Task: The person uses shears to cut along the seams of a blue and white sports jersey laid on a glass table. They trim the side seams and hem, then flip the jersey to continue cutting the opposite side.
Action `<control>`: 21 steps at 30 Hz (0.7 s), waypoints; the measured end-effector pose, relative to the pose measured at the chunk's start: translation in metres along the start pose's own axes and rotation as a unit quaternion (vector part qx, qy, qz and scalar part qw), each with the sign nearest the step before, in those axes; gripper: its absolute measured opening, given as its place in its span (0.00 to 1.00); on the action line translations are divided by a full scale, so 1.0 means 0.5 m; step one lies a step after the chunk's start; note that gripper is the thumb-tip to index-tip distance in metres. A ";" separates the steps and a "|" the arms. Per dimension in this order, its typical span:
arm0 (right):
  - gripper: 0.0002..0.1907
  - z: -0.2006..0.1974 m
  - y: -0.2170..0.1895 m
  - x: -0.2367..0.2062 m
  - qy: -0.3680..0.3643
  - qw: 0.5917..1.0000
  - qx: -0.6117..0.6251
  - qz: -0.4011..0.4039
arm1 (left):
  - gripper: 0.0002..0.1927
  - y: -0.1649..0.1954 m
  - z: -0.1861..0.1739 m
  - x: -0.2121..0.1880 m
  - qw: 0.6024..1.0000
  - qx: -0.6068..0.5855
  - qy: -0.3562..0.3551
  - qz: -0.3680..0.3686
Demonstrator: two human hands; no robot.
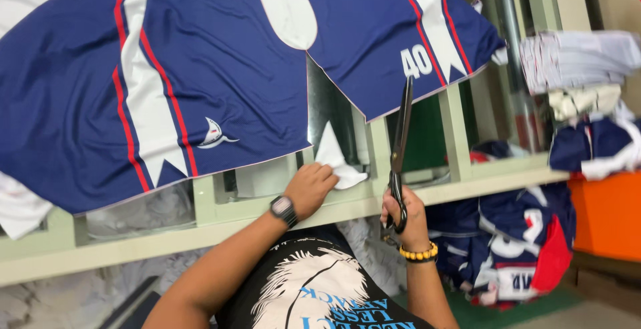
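In the head view, a stack of folded white cloth point(579, 59) sat on a shelf far to the right of the right hand point(406, 217) and higher than it, with a smaller cream bundle point(582, 102) under it and folded navy and white pieces point(594, 145) below that. An orange box point(609, 215) stood beneath those pieces. Lower down, to the right of the same hand, a heap of navy, white and red garments point(514, 249) lay on the floor beside green matting.

The pale green slatted table point(461, 135) ran across in front of both hands, with gaps between its bars. Over it, above both hands, lay the navy printed fabric point(220, 69) with white and red stripes, a small white emblem above and left of the left hand point(311, 189), and white numerals just right of the blade tips. A slit ran down the cloth between the two hands.

The right hand's grip was closed through the handles of the long black scissors point(399, 155), blades nearly together and pointing up to the fabric's lower edge, touching it near the numerals. The left hand, with a dark watch on its wrist, was curled, its grip pinching a white scrap point(334, 159) that hung under the cloth edge, just left of the scissors.
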State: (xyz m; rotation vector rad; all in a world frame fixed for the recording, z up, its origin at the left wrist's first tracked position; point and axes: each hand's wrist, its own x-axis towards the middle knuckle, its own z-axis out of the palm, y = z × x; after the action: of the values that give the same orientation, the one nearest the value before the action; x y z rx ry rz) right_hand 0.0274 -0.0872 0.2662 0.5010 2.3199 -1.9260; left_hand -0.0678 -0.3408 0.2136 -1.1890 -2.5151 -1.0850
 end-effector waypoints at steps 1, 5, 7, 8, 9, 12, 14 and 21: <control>0.23 -0.014 -0.016 0.041 -0.001 0.999 -0.049 0.001 | 0.09 0.010 -0.011 -0.012 0.999 0.001 0.017 -0.039; 0.21 -0.056 -0.091 0.180 0.027 0.929 -0.350 -0.116 | 0.12 0.067 -0.042 -0.066 0.970 0.068 0.051 -0.226; 0.21 -0.053 -0.120 0.260 0.045 0.869 -0.441 -0.221 | 0.11 0.079 -0.045 -0.116 0.944 0.118 0.088 -0.296; 0.21 -0.051 -0.130 0.295 0.038 0.857 -0.445 -0.259 | 0.09 0.089 -0.045 -0.155 0.928 0.142 0.114 -0.326; 0.20 -0.048 -0.136 0.332 0.032 0.843 -0.447 -0.297 | 0.10 0.105 -0.039 -0.199 0.915 0.168 0.175 -0.322; 0.24 -0.022 -0.128 0.438 0.030 0.836 -0.413 -0.360 | 0.11 0.164 -0.048 -0.362 0.817 0.287 0.209 -0.454; 0.26 -0.017 -0.109 0.478 0.030 0.822 -0.431 -0.371 | 0.14 0.230 -0.055 -0.453 0.676 0.353 0.146 -0.630; 0.29 -0.018 -0.089 0.494 0.045 0.819 -0.429 -0.377 | 0.30 0.273 -0.176 -0.380 0.671 0.192 0.087 -0.711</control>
State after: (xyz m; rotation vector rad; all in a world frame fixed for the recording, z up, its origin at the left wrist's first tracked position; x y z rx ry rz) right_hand -0.2175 -0.0371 0.2428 -0.4996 3.3682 -0.7022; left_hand 0.1447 -0.4581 0.2726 1.2276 -2.9597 -0.5583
